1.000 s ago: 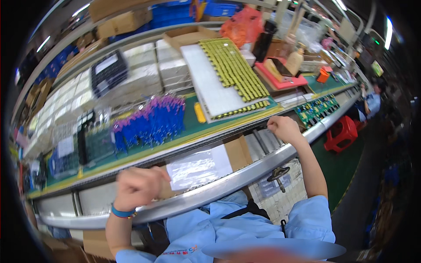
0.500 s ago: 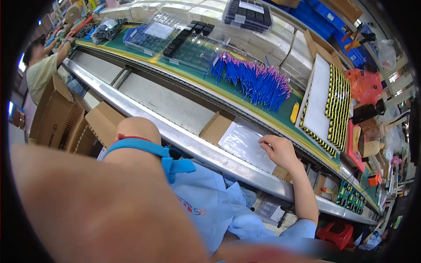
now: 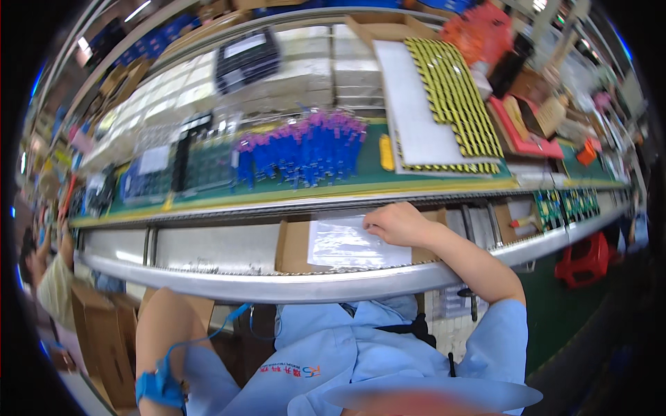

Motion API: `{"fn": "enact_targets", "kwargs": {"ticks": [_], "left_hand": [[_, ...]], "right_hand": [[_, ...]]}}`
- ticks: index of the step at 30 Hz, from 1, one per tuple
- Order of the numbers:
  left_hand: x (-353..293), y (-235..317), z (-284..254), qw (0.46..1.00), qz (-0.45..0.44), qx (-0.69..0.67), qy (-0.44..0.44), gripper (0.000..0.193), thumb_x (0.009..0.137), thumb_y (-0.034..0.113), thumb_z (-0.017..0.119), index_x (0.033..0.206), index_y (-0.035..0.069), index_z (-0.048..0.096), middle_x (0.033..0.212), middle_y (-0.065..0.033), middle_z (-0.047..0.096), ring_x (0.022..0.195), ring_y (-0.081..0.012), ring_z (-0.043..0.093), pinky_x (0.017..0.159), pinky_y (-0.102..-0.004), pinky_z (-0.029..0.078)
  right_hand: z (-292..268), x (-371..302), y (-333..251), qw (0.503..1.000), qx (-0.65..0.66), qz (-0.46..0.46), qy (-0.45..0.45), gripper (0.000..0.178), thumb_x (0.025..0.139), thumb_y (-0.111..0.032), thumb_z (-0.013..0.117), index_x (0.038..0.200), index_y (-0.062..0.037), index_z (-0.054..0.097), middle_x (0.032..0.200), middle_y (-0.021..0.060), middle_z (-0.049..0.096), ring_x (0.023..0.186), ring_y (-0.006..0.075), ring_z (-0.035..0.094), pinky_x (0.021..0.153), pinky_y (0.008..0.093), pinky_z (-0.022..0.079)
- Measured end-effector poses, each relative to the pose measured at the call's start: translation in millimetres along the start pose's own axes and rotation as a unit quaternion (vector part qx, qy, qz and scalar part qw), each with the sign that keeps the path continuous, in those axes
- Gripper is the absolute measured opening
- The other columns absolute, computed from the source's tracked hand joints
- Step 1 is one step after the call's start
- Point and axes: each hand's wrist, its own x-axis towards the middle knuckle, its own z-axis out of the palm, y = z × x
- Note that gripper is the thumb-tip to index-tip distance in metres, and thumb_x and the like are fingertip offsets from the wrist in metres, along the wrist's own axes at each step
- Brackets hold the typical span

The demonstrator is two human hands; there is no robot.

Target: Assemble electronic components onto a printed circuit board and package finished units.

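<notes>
Plastic bag (image 3: 340, 249), shiny and flat, is lying over a cardboard box (image 3: 295, 246) just beyond the metal rail (image 3: 277, 285); that low spot is probably keeping it within easy reach of the body. The right hand (image 3: 397, 225) is hovering or resting at the bag's one o'clock edge, its fingers curling inward and down; whether they are pinching the plastic or only touching it, I cannot tell. The left hand is lying outside the view, so its fingers cannot be judged; its forearm is bending back at eight o'clock, where a blue wrist strap (image 3: 161, 390) is trailing a cord (image 3: 191, 343), seemingly for grounding while handling electronics.

At eleven o'clock from the bag, blue wires (image 3: 302, 152) are lying in a loose heap, their pink ends mostly pointing away, perhaps so they are staying sorted. At one o'clock, a white sheet (image 3: 420, 114) is carrying neat rows of yellow-and-black parts (image 3: 458, 97), an order that is likely making counting simple. A clear tray (image 3: 211, 163) is sitting at ten o'clock. Near three o'clock, green circuit boards (image 3: 565, 208) are standing side by side along the channel, apparently saving space.
</notes>
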Motion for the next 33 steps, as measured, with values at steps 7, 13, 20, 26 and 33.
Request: {"fn": "enact_targets", "kwargs": {"ticks": [7,13,20,26,33], "left_hand": [[4.6,-14.5,-29.5,0.996,0.052,-0.07,-0.027,0.024,0.093,0.009,0.043,0.071,0.005,0.052,0.055,0.0007,0.049,0.055,-0.0087,0.051,0.063,-0.0304,0.05],[-1.9,42.9,-55.3,0.923,0.167,0.32,0.13,0.035,0.086,0.009,0.056,0.051,0.012,0.053,0.047,0.0026,0.048,0.05,-0.0101,0.052,0.091,-0.0299,0.045],[-25.2,-71.1,-104.7,0.939,-0.247,-0.155,0.185,0.056,0.099,0.019,0.041,0.049,0.002,0.057,0.055,-0.009,0.059,0.04,-0.0133,0.05,0.055,-0.033,0.056],[2.8,-38.9,-53.6,0.898,-0.29,-0.028,0.329,0.059,0.1,0.021,0.038,0.046,0.003,0.052,0.057,-0.0097,0.06,0.044,-0.0194,0.053,0.055,-0.031,0.054],[-15.1,-69.4,-75.1,0.952,-0.161,-0.014,0.26,0.059,0.1,0.025,0.039,0.045,0.006,0.05,0.054,-0.007,0.057,0.044,-0.0187,0.052,0.055,-0.0302,0.053]], "right_hand": [[-2.7,-0.1,15.4,0.999,0.001,0.039,0.001,0.012,0.079,-0.021,0.062,0.086,-0.0121,0.066,0.077,0.012,0.066,0.076,0.0311,0.064,0.066,0.0437,0.049],[-0.4,-5.2,23.4,1.0,0.006,0.014,0.02,0.012,0.081,-0.02,0.062,0.089,-0.0104,0.065,0.08,0.0119,0.066,0.077,0.0316,0.064,0.067,0.0431,0.048],[-5.2,-10.7,18.3,1.0,-0.005,0.014,0.01,0.014,0.081,-0.02,0.062,0.09,-0.0098,0.065,0.081,0.012,0.067,0.078,0.0307,0.064,0.068,0.0422,0.049],[-12.2,12.9,-8.6,1.0,0.008,0.022,-0.018,0.014,0.08,-0.018,0.064,0.091,-0.0091,0.065,0.084,0.0112,0.067,0.077,0.0302,0.064,0.068,0.0403,0.049],[-16.8,3.9,0.4,0.998,0.008,0.054,-0.024,0.016,0.08,-0.019,0.065,0.092,-0.0093,0.065,0.082,0.0128,0.067,0.074,0.0312,0.063,0.067,0.0396,0.049]]}}
